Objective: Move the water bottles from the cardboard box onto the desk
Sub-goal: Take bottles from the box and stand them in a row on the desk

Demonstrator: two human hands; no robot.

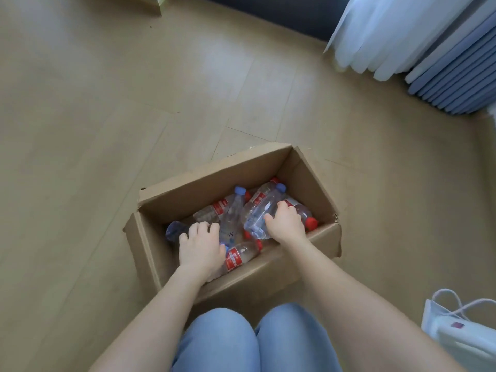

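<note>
Blue-jeaned knees [255, 342] beside the brown cardboard box [204, 181]; my right hand [285, 224] grips a clear blue-capped plastic bottle [264, 208], left hand [201, 248] curls round a bluish bottle [173, 231]; next, lift both out

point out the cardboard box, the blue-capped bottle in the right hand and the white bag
cardboard box [182, 205]: head view, far inner wall
blue-capped bottle [261, 210]: head view, clear body
white bag [461, 336]: head view, front face
</note>
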